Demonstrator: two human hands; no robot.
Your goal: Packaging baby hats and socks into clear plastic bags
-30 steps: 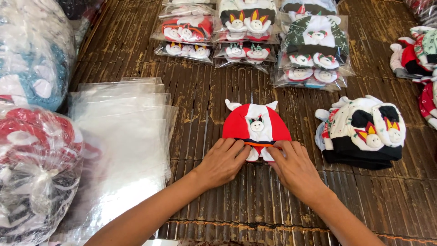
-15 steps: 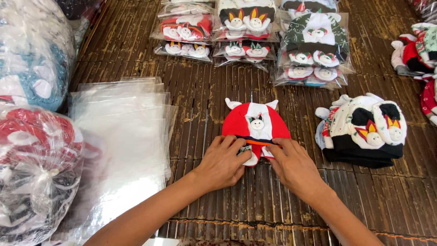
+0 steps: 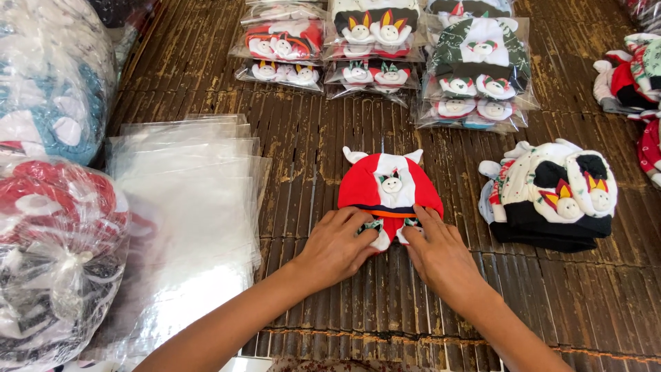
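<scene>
A red and white knitted cap [image 3: 390, 187] with two small white ears and a little round face sewn on its front lies flat on the dark slatted bamboo floor [image 3: 323, 138], its lower edge under both sets of fingers. The left hand [image 3: 335, 246] rests palm down with its fingers [image 3: 358, 222] spread loosely and pressing on the cap's lower left flap; the right hand [image 3: 441, 251] mirrors it, fingers [image 3: 425, 219] laid flat on the lower right flap, neither hand closed around the fabric. Just right of the right hand's fingers sits a stack of loose caps [image 3: 551, 196] in white, black and red, near but apart from the red one. Beyond the fingertips, further up the floor, lie several clear bags of packed caps [image 3: 475, 72] in rows. Left of the left hand's fingers, a pile of empty clear plastic bags [image 3: 189, 207] lies flat, and past it, at the far left, stand large bulging sacks of caps [image 3: 48, 227] tied shut. More loose caps [image 3: 633, 76] show at the right edge.
</scene>
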